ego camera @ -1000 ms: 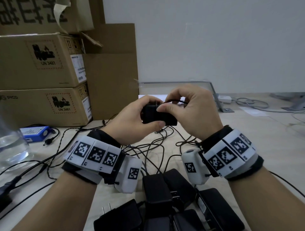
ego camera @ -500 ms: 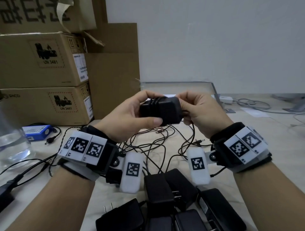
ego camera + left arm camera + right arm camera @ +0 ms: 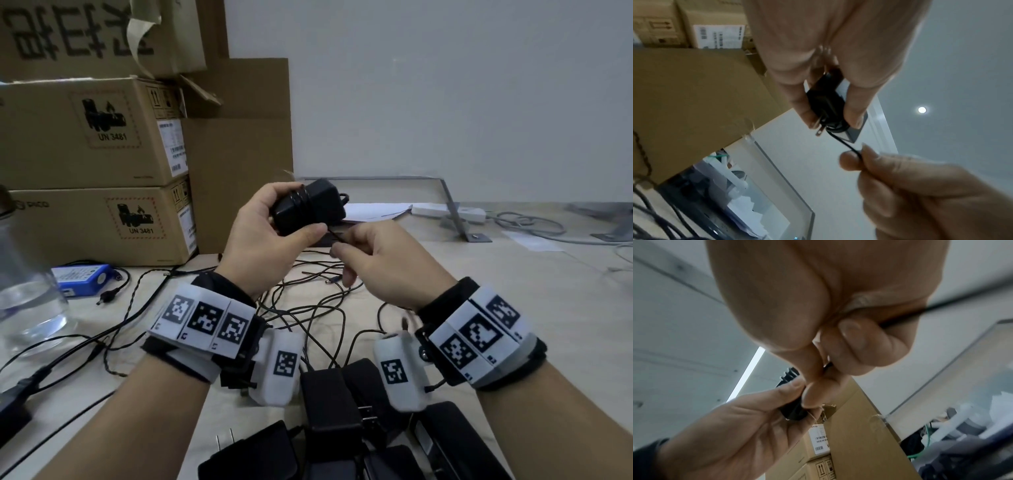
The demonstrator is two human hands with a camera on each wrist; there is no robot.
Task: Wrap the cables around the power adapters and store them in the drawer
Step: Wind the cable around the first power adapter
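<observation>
It looks like an office storeroom: shipping cartons (image 3: 92, 137) are stacked to the left of the hands, a light desk (image 3: 513, 291) lies under them, and a plain white wall (image 3: 445, 85) stands beyond.

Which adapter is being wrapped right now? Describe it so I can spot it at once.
Start at the stacked cardboard boxes on the left; just right of them, above the table, the left hand grips a black power adapter. Unlike the adapters lying by the wrists, it is held up, cable turns around it, the right hand pinching the loose end.
</observation>
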